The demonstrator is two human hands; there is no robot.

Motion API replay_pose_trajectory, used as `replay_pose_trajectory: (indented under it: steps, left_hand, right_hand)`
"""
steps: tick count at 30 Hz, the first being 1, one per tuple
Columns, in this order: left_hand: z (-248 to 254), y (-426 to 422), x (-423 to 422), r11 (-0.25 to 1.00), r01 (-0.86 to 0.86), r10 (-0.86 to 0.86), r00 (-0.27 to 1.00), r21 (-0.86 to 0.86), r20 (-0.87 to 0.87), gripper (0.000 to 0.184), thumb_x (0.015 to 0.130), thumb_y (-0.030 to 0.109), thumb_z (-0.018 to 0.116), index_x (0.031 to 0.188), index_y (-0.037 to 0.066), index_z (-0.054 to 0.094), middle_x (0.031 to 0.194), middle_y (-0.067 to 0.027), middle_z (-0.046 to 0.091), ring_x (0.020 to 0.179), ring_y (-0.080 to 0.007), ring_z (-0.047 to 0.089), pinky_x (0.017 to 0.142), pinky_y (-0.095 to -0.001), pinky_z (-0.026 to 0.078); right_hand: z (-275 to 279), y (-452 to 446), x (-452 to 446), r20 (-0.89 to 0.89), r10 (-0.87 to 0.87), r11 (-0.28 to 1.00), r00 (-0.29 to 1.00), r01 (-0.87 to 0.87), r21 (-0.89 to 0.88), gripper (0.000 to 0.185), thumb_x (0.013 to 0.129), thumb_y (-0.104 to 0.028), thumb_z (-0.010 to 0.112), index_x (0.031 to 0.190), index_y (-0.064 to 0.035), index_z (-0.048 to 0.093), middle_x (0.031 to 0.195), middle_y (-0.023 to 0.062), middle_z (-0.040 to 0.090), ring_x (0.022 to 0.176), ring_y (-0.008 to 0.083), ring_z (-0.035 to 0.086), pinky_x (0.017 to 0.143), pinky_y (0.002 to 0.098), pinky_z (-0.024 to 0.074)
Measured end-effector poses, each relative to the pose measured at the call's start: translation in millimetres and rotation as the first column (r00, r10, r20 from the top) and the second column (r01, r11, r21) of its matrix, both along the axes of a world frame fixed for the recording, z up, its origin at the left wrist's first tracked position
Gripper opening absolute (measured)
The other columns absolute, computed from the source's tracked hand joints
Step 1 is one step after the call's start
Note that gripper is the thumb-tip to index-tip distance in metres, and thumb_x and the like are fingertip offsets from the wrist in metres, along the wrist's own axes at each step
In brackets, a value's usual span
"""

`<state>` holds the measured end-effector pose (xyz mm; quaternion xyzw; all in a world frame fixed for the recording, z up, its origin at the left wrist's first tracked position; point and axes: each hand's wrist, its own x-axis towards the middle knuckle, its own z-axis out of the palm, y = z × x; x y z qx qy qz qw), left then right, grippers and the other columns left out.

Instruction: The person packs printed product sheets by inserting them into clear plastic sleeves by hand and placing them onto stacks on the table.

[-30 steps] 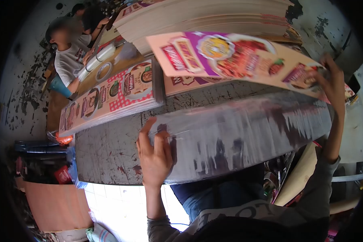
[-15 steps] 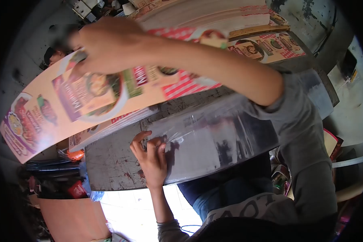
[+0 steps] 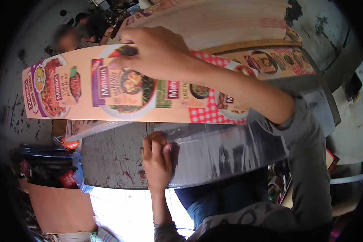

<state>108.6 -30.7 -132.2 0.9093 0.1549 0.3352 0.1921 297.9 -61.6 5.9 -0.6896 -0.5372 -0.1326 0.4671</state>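
A long printed strip (image 3: 82, 111) with food pictures and "Mahsuri" labels is held up across the middle of the view. My right hand (image 3: 159, 50) grips its upper edge, thumb on the printed face and fingers behind. Below lies a stack of clear plastic sleeves (image 3: 230, 147) along the front of the dark table. At their left end rests my left hand (image 3: 156, 161), its fingers curled and closed on the edge of the plastic sleeve. The strip's right end is partly covered by my right forearm.
More printed strips (image 3: 266, 62) lie at the back of the scratched table (image 3: 109, 157), beside a tall pale stack (image 3: 213, 28). Another wrapped strip (image 3: 84, 131) shows under the raised one. Two people (image 3: 94, 28) sit far left. A cardboard box (image 3: 60, 209) stands below left.
My right hand has moved right and slightly down, and the strip has turned from slanted to nearly level. My left hand's fingers have drawn closer together at the plastic.
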Motion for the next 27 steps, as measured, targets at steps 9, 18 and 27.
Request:
replay_pose_trajectory:
  steps: [9, 18, 27]
  left_hand:
    - [-4.2, 1.7, -5.4, 0.992, -0.109, 0.109, 0.994, 0.069, -0.005, 0.014, 0.08, 0.011, 0.056, 0.087, 0.002, 0.048, 0.094, -0.0112, 0.054, 0.085, -0.0301, 0.051, 0.079, -0.0387, 0.035]
    - [-4.5, 2.0, -4.2, 0.972, -0.231, 0.233, 0.972, 0.048, -0.037, 0.017, 0.079, 0.013, 0.059, 0.09, 0.003, 0.05, 0.087, -0.0082, 0.056, 0.083, -0.0266, 0.053, 0.079, -0.0373, 0.034]
    - [10.8, 16.7, -4.6, 0.881, -0.052, 0.076, 0.997, -0.47, 0.032, 0.02, 0.087, -0.001, 0.043, 0.107, 0.001, 0.042, 0.079, -0.0075, 0.055, 0.077, -0.0102, 0.055, 0.069, -0.0231, 0.042]
  right_hand:
    - [-50.7, -57.8, 48.0, 0.039, 0.037, 0.959, 0.999, -0.025, -0.284, 0.052, 0.062, -0.056, 0.068, 0.079, -0.0072, 0.058, 0.065, 0.0075, 0.059, 0.061, 0.0219, 0.058, 0.055, 0.0352, 0.042]
    - [-81.4, -166.5, 113.2, -0.007, 0.024, 0.913, 1.0, -0.025, -0.407, 0.039, 0.068, -0.038, 0.07, 0.075, -0.0042, 0.052, 0.067, 0.0053, 0.051, 0.061, 0.0166, 0.048, 0.057, 0.0296, 0.0369]
    - [-71.2, -209.5, 129.3, -0.157, -0.17, 0.814, 0.973, 0.049, -0.579, 0.033, 0.065, -0.023, 0.074, 0.07, -0.0044, 0.048, 0.064, -0.0008, 0.041, 0.061, 0.0079, 0.038, 0.054, 0.0243, 0.0312]
